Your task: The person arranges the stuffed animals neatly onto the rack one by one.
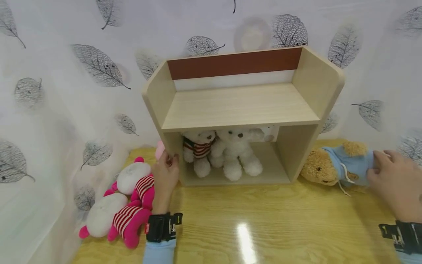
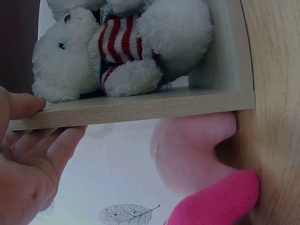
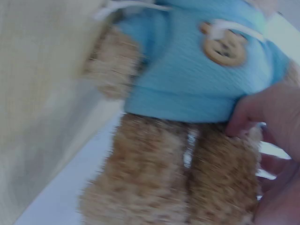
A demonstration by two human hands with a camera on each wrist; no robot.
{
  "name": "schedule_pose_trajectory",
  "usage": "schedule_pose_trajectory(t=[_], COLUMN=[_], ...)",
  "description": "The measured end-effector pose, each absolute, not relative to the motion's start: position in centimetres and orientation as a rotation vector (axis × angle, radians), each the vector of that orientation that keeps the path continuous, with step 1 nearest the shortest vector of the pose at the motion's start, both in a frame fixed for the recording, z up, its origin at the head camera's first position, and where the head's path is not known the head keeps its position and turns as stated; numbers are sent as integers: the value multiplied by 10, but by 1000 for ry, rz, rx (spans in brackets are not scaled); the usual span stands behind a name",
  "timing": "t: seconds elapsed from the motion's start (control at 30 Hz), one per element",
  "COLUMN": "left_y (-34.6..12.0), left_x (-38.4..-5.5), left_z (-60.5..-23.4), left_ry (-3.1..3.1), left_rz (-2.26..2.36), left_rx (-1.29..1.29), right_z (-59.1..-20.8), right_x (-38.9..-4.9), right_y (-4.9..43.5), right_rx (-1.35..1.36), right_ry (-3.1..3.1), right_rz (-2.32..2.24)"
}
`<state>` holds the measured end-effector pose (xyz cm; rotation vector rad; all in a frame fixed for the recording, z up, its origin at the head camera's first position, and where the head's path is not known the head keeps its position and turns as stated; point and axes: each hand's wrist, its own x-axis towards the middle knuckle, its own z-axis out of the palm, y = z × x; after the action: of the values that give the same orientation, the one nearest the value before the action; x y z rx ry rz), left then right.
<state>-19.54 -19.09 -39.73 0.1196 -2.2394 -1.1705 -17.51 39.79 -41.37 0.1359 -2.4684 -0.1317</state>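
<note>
My left hand (image 1: 165, 181) grips the left side panel of a small wooden shelf (image 1: 237, 106). In the left wrist view the thumb lies on the panel's inner side, the fingers on its outer side. Out to the right, my right hand (image 1: 392, 179) holds a brown teddy bear (image 3: 154, 159) in a blue hoodie by its lower body. That bear lies on its side, head towards the shelf. The right wrist view is blurred and shows the thumb near the hoodie's hem. Inside the lower compartment sit a white bear in a striped sweater (image 1: 199, 152) and a plain white bear (image 1: 237, 154).
Two plush toys with white heads and pink striped bodies (image 1: 130, 220) lie on the wooden table (image 1: 211, 227), left of the shelf. A pale pink plush part (image 2: 187, 150) shows beside the shelf's left panel. Behind hangs a white leaf-patterned cloth (image 1: 59, 121).
</note>
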Motion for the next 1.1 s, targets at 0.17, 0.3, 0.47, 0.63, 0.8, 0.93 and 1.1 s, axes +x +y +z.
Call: schedule_pose_trajectory(t=[0.17, 0.3, 0.47, 0.63, 0.8, 0.93, 1.1], left_y=[-191, -190, -190, -190, -190, -189, -190], left_x=[-196, -197, -197, -196, -195, -195, -195], left_z=[-398, -400, -401, -399, -399, -399, -399], left_ry=[-2235, -2226, -2229, -2241, -2249, -2237, -2230], left_rz=[-1143, -1099, -1092, -1154, -1174, -1138, -1121], left_rx=[99, 98, 92, 111, 116, 103, 104], right_z=[-432, -440, -445, -442, -438, -439, -443], right_x=[-184, -186, -188, -199, -214, -226, -235], right_y=[395, 394, 392, 391, 390, 389, 385], right_rx=[182, 260, 314, 392, 346, 342, 388], right_ry=[-2394, -2464, -2566, -2740, -2844, -2890, -2870], right_rz=[19, 24, 93, 25, -111, -69, 13])
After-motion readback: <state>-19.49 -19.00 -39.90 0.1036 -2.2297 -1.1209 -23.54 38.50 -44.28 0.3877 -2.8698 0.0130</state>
